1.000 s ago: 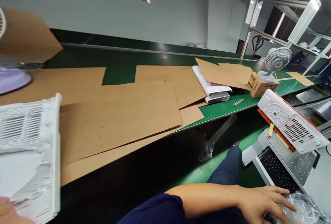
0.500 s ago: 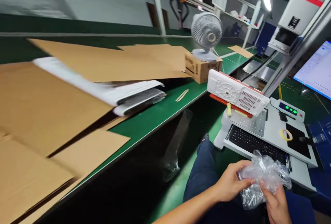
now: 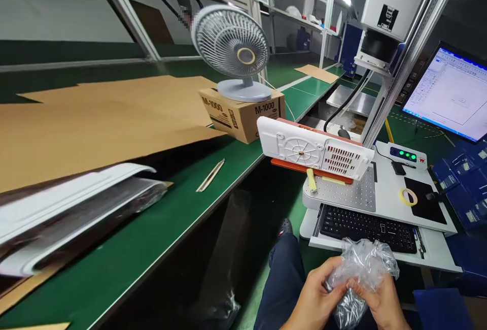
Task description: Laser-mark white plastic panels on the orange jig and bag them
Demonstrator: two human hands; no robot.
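While both hands meet low over the lap, the left hand (image 3: 315, 297) and right hand (image 3: 382, 304) each close a grip on a crumpled clear plastic bag (image 3: 361, 271), just in front of the keyboard (image 3: 367, 228). Pinching opposite edges would likely open it cleanly. Its contents look like small shiny pieces, too blurred to identify. On the table (image 3: 152, 249), a cardboard box (image 3: 243, 111) stays shut beneath a fan (image 3: 232, 45).

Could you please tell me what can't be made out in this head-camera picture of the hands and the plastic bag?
- Contents of the plastic bag: crumpled, glaring film hides them.
- Left hand and right hand: wrists cut off by the bottom edge.
- Monitor text: too small; right edge cuts the screen.
- White sheets at left: motion-blurred.
- Black object behind the fan: blurred.
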